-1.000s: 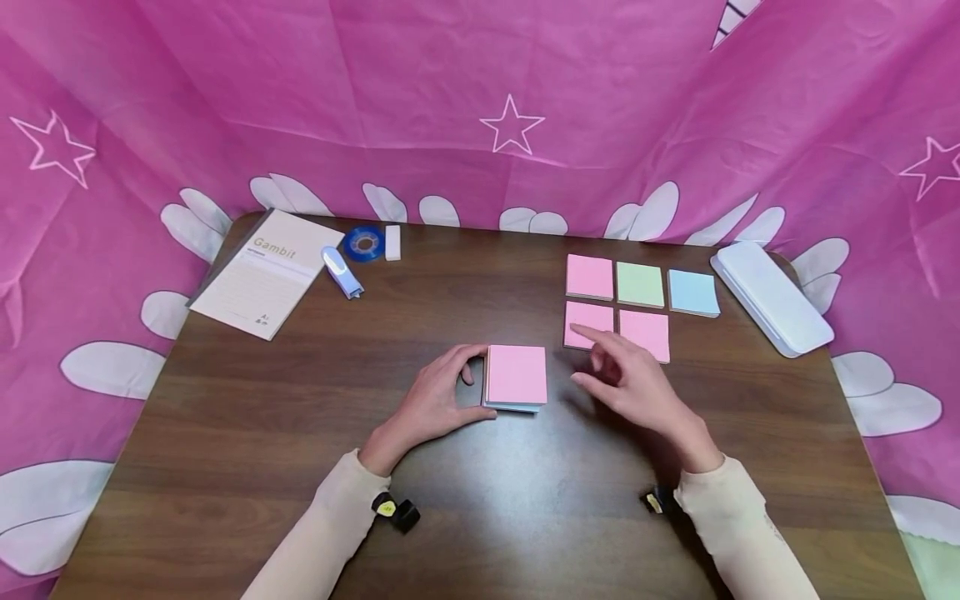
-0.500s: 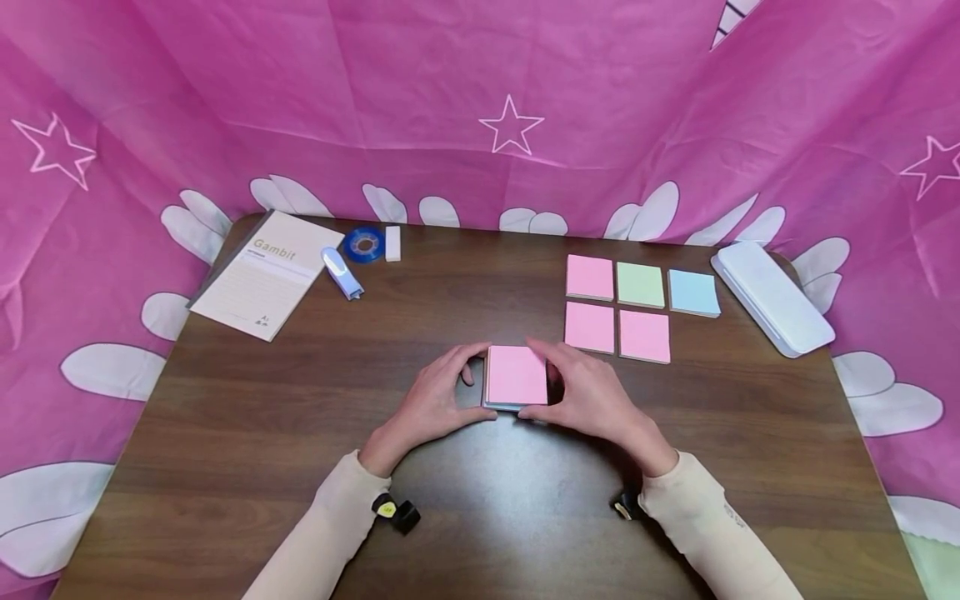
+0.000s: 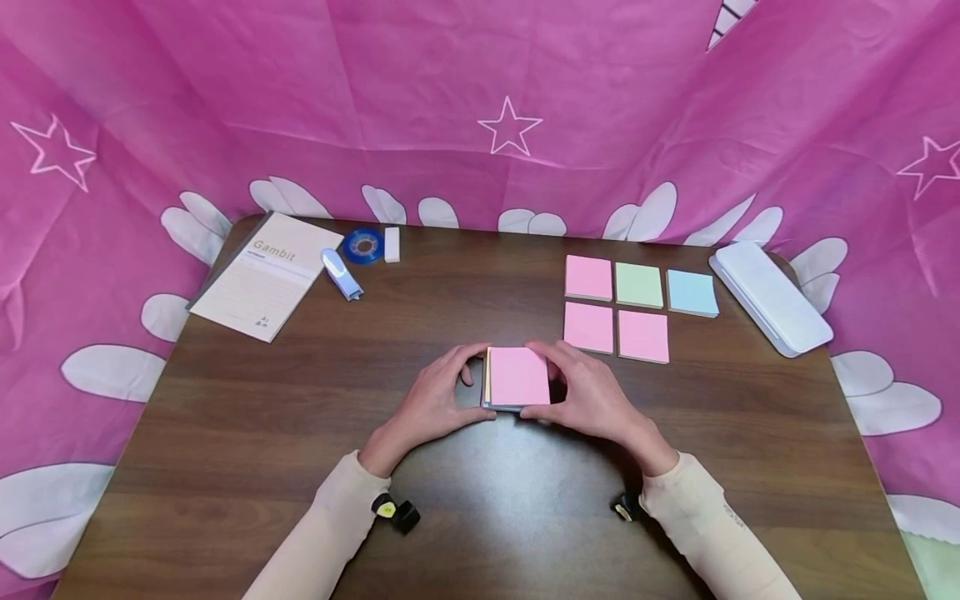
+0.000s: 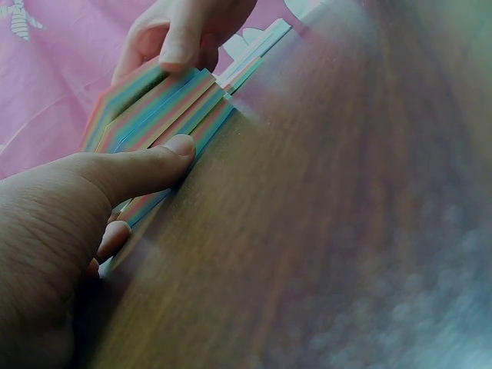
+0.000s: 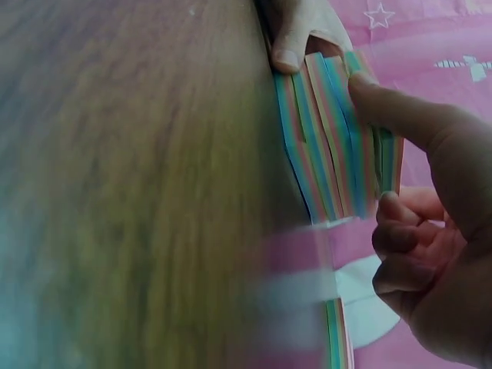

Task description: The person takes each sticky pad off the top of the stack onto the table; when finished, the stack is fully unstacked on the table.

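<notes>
A thick stack of sticky notes [image 3: 517,377], pink on top with blue, green and pink layers in its side [image 4: 165,115] [image 5: 327,138], sits mid-table. My left hand [image 3: 435,400] grips its left edge, thumb along the near side and fingers at the far corner. My right hand [image 3: 588,396] grips its right edge, thumb on the near side [image 5: 384,100]. The upper layers are lifted and splayed slightly apart from the lower ones. Five separate note pads [image 3: 637,307] lie in two rows at the back right: pink, green, blue, then two pink.
A white flat case [image 3: 770,296] lies at the right edge of the table. At the back left are a "Gambit" booklet [image 3: 262,273], a small stapler [image 3: 342,272], a blue tape roll [image 3: 363,245] and a white eraser [image 3: 392,243]. Pink starred cloth surrounds the wooden table [image 3: 300,400].
My right hand came back from the pink pads at the right and took hold of the stack's right edge. The stack's top has shifted slightly. My left hand stayed in place.
</notes>
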`<state>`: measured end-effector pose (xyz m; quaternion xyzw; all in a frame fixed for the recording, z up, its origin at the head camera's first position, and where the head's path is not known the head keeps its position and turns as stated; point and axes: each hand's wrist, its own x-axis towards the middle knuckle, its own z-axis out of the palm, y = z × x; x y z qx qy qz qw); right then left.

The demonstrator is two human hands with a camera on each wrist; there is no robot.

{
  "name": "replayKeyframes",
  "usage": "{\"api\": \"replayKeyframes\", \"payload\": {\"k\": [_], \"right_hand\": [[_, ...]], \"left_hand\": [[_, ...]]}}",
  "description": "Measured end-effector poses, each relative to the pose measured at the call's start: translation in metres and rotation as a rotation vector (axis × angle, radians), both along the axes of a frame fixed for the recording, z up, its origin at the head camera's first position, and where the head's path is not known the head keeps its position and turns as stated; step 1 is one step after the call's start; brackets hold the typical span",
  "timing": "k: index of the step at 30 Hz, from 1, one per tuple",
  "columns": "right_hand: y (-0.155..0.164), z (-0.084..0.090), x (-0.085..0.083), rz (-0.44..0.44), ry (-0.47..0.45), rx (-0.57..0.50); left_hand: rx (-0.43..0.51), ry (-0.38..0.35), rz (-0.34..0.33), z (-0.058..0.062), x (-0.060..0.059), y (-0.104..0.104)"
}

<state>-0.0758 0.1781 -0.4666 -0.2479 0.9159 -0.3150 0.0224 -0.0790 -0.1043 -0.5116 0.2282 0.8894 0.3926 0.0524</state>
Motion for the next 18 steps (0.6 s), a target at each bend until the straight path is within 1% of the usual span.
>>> {"api": "replayKeyframes", "payload": {"k": [5,8,12,18], "right_hand": [[0.02,0.003,0.001,0.009,-0.034,-0.072],[0.038,0.003,0.001,0.007,-0.022,-0.095],[0.064,0.003,0.001,-0.024,0.007,-0.09],[0.103,0.005,0.0,-0.085,0.011,-0.045]], "left_hand": [[0.001,-0.001,0.005,0.001,0.001,0.0],[-0.002,0.005,0.007,0.001,0.0,0.0],[0.002,0.007,0.006,0.0,0.0,0.0],[0.015,-0.001,0.003,0.0,0.001,0.0]]}}
